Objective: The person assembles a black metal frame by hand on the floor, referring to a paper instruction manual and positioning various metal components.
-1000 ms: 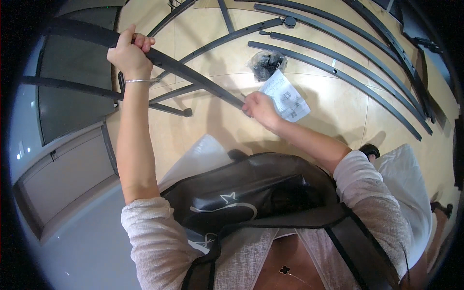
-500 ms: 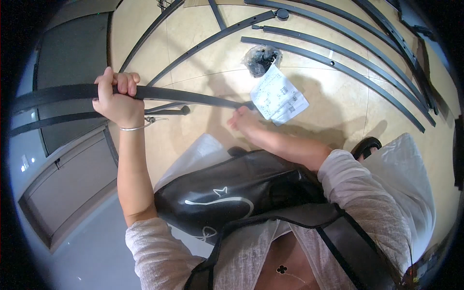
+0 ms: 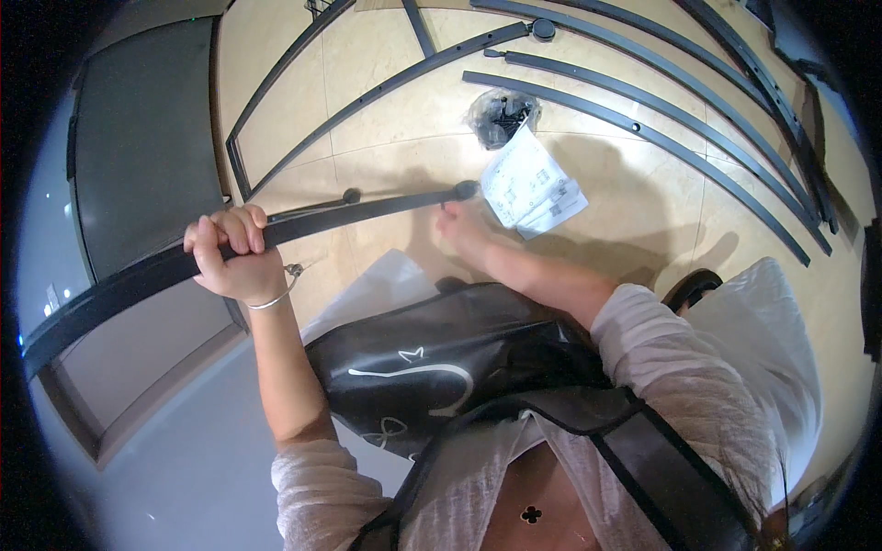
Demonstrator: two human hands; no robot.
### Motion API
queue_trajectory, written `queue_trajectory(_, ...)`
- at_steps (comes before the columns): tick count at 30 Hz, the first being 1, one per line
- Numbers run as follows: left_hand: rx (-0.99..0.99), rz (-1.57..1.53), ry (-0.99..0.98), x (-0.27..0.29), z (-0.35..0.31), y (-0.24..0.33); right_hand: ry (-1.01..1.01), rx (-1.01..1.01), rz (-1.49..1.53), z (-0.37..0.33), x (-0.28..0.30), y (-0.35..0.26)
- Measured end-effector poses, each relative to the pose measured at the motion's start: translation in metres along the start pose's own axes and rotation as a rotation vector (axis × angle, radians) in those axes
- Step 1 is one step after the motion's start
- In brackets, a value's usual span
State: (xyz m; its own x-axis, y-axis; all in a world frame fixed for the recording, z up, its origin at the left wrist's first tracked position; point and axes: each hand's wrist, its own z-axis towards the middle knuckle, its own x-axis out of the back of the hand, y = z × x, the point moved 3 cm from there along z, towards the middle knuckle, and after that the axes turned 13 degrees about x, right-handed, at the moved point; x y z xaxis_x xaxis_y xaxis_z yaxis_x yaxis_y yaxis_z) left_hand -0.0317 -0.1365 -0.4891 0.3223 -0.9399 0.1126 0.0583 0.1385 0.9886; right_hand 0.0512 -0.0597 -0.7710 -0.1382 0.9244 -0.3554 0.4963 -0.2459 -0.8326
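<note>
A long black metal bar (image 3: 367, 213) runs from the left rim toward the middle of the view. My left hand (image 3: 234, 253) is wrapped round it, knuckles up. At its right end sits a dark round piece, perhaps a wheel (image 3: 468, 190). Just below that end is my right hand (image 3: 464, 230), its fingers drawn together at the bar's underside; what they pinch is too small to make out. Behind the held bar lies another dark bar with a round tip (image 3: 351, 196), mostly hidden.
A printed instruction sheet (image 3: 533, 188) and a clear bag of small black parts (image 3: 503, 119) lie on the tiled floor. Several black bars (image 3: 661, 138) spread at the far right. A black frame with a wheel (image 3: 543, 30) lies at the back. A black apron (image 3: 459, 358) covers my lap.
The bar's left part has swung down toward me, with my left hand lowered along with it. The right end has risen slightly and its round piece now shows. My right hand stays near that end.
</note>
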Motion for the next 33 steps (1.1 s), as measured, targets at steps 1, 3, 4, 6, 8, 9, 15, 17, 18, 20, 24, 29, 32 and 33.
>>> queue_trajectory(1, -0.001, -0.022, 0.0, 0.004, -0.002, -0.004, 0.001, -0.001, -0.001, 0.0, 0.001, -0.001)
queue_trajectory(3, -0.008, -0.015, 0.041, 0.008, -0.009, -0.006, -0.113, -0.018, -0.117, -0.001, -0.001, -0.002)
queue_trajectory(4, -0.012, -0.009, 0.078, 0.009, -0.011, -0.006, -0.117, -0.017, -0.117, -0.001, 0.0, -0.003)
queue_trajectory(6, -0.022, 0.009, 0.116, 0.01, -0.013, -0.004, -0.092, 0.052, -0.398, -0.004, 0.004, -0.016)
queue_trajectory(8, -0.068, 0.036, 0.063, 0.011, -0.011, -0.002, -0.054, 0.0, -0.289, -0.01, 0.003, -0.024)
queue_trajectory(9, -0.067, 0.037, 0.064, 0.01, -0.011, -0.002, -0.014, -0.052, -0.182, -0.012, 0.003, -0.024)
queue_trajectory(15, -0.12, 0.018, -0.012, 0.009, -0.011, 0.003, -0.039, 0.002, -0.165, -0.002, 0.004, -0.015)
queue_trajectory(17, -0.109, -0.006, -0.026, 0.009, -0.011, 0.003, -0.039, 0.01, -0.114, -0.003, 0.007, -0.02)
queue_trajectory(18, -0.112, -0.008, -0.026, 0.01, -0.011, 0.002, -0.036, 0.015, -0.063, -0.003, 0.007, -0.023)
queue_trajectory(20, -0.106, -0.028, -0.077, 0.008, -0.013, 0.002, -0.003, 0.003, 0.01, 0.002, 0.004, -0.017)
queue_trajectory(24, -0.065, -0.018, -0.047, 0.003, -0.016, 0.004, -0.031, -0.09, 0.07, 0.011, 0.005, -0.017)
queue_trajectory(29, -0.02, -0.039, -0.142, -0.003, -0.017, 0.004, -0.029, -0.17, 0.65, 0.023, 0.001, 0.008)
queue_trajectory(32, -0.013, -0.034, -0.145, -0.003, -0.018, 0.006, 0.006, -0.237, 0.882, 0.023, -0.002, 0.011)
queue_trajectory(33, -0.015, -0.034, -0.144, -0.003, -0.018, 0.006, 0.035, -0.252, 0.907, 0.023, -0.001, 0.013)
